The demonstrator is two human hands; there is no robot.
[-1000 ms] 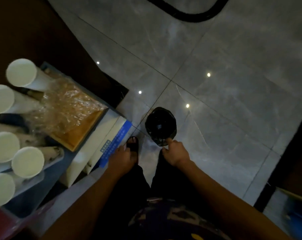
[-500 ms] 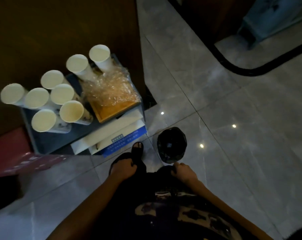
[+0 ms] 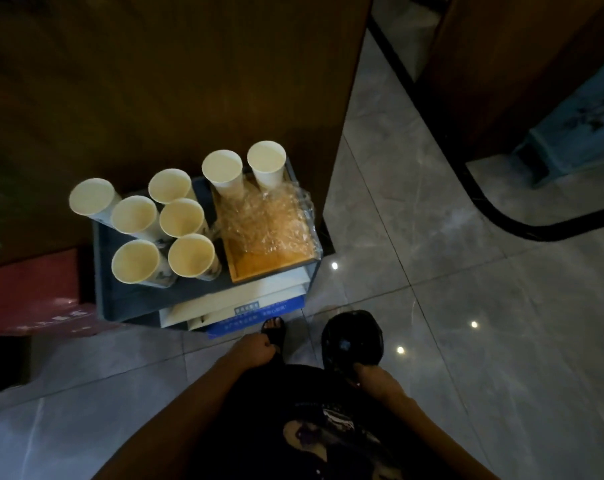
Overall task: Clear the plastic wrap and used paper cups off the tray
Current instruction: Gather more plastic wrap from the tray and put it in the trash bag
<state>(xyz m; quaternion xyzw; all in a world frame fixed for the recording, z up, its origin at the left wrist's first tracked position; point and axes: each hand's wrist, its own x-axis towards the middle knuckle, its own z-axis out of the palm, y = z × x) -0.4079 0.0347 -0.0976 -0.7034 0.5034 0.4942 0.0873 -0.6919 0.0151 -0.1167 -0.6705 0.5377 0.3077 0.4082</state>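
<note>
A wooden tray (image 3: 259, 268) lies on the right side of a low dark stand (image 3: 134, 299). Crumpled clear plastic wrap (image 3: 265, 220) covers most of the tray. Two white paper cups (image 3: 222, 171) (image 3: 266, 161) stand upright at the tray's far end. Several more paper cups (image 3: 182, 218) stand on the stand's dark top, left of the tray. My left hand (image 3: 253, 351) hangs below the stand with curled fingers and nothing in it. My right hand (image 3: 376, 379) grips the near edge of a black bag (image 3: 352, 341) by my feet.
A dark wooden wall (image 3: 175, 81) rises behind the stand. White and blue boxes (image 3: 245, 306) lie on the lower shelf. A red box (image 3: 26, 292) sits to the left. Grey floor tiles (image 3: 466, 271) spread right; a pale blue cabinet (image 3: 577, 126) stands far right.
The view has swung left and up, so the stand with cups and tray now sits at centre. Both hands have drawn back toward my body; the right still holds the black bag.
</note>
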